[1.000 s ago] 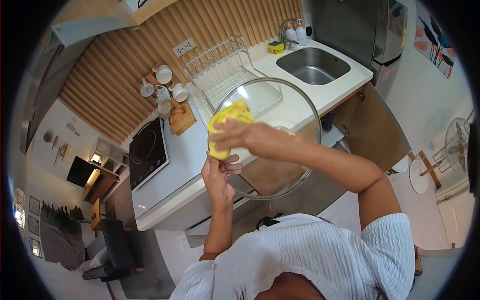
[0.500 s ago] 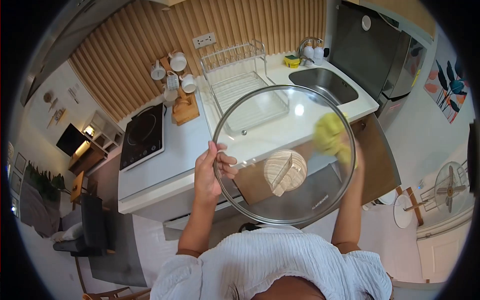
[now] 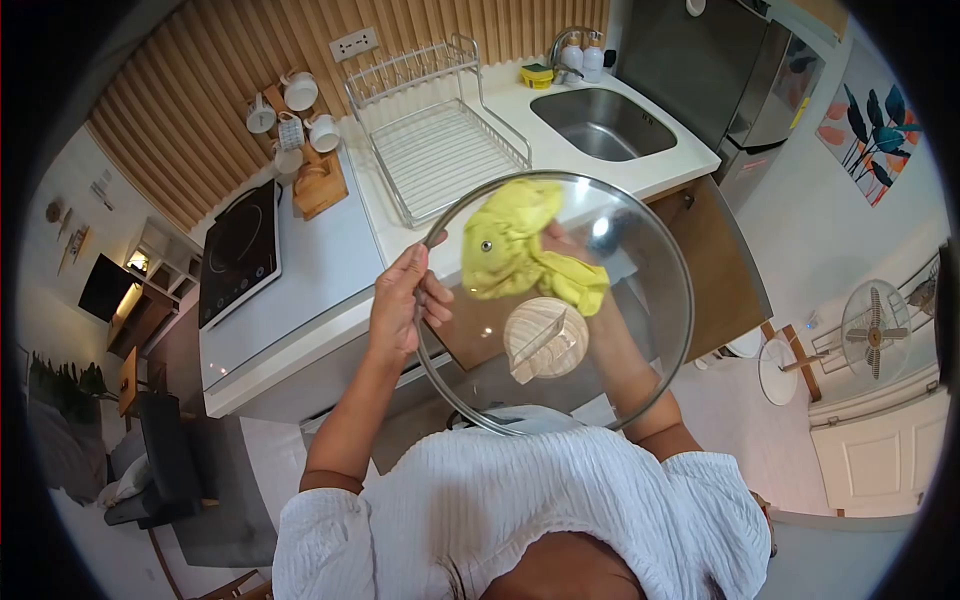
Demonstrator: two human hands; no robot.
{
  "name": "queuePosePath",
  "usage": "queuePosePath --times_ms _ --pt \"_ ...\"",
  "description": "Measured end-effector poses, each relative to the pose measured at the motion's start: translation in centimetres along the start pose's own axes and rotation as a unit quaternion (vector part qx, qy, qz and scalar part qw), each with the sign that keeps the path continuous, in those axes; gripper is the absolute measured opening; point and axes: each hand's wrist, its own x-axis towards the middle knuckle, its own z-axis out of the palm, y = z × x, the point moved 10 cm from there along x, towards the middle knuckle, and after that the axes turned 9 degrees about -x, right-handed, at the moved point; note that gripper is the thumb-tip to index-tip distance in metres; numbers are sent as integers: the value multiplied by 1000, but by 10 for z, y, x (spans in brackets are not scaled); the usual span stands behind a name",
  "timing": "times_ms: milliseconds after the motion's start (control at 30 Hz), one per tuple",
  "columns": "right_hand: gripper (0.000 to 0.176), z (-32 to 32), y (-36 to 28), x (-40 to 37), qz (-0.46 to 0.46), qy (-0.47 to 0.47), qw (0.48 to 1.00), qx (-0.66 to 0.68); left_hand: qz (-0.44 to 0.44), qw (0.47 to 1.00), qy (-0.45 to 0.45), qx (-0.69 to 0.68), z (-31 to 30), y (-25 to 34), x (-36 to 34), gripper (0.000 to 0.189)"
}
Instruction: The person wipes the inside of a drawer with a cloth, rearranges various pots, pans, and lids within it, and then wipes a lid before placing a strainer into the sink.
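Note:
A large round glass lid (image 3: 640, 330) with a metal rim and a wooden knob (image 3: 546, 338) is held up in front of my body. My left hand (image 3: 405, 300) grips its rim at the left, fingers curled round the edge. Seen through the glass, my right hand (image 3: 566, 250) presses a crumpled yellow-green cloth (image 3: 515, 245) against the far side of the lid, at its upper left. The cloth hides most of the right fingers.
Beyond the lid, the counter holds an induction cooktop (image 3: 243, 250), mugs (image 3: 300, 92) on a rack, a wooden board (image 3: 320, 185), a wire dish rack (image 3: 440, 150), a sponge (image 3: 536, 75) and a sink (image 3: 605, 125). A cabinet door (image 3: 715, 270) stands open at the right.
My right hand has moved the cloth from the lid's right side across to its upper left. The lid sits slightly further left in view, still in my left hand. The view has shifted.

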Motion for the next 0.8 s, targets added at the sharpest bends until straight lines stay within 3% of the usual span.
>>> queuePosePath --times_ms 33,67,100,133,200,233,267,300,467,533,567,600,633,700,733,800 --pt "34 5 -19 -15 -63 -29 998 -4 -3 1000 5 1 -3 0 -1 38" --pt "25 -41 -35 -30 -145 127 903 -385 -8 1000 11 -3 -9 -4 -2 38" --pt "26 -44 -48 -47 -192 138 795 -559 -8 1000 14 -5 -13 -6 -3 38" --pt "29 -36 -53 -67 -231 144 653 -707 -4 1000 31 1 -19 -8 -5 38" --pt "39 -69 -37 -106 -145 213 852 -456 -5 999 50 4 -29 -14 -10 38" --pt "40 -82 -16 -123 -133 180 940 -257 5 999 50 -6 -32 -13 -11 38" --pt "46 -89 2 -131 -116 140 982 -45 13 998 51 -15 -33 -13 -11 39" --pt "46 -93 11 -140 -116 133 984 -15 8 998 52 -16 -33 -15 -12 39" --pt "46 -57 -11 -159 -234 153 918 -282 14 999 34 1 -17 -8 -7 39" --pt "47 -37 -26 -149 -268 143 893 -331 0 1000 17 -2 -6 -14 0 39" --pt "47 -34 -26 -136 -257 131 913 -289 -10 1000 -6 -1 2 -18 5 38" --pt "45 -46 -7 -110 -168 100 973 -119 -16 999 -30 -2 12 -20 10 38" --pt "43 -52 10 -80 -75 62 994 56 -19 999 -37 -2 19 -21 12 38" --pt "36 -58 26 -53 35 44 993 -103 -2 997 -64 37 37 -14 11 36" --pt "36 -53 30 -56 33 50 993 -104 -7 997 -68 36 39 -14 8 36" --pt "35 -64 32 -68 26 171 985 -3 -16 998 -36 56 35 -13 5 38"
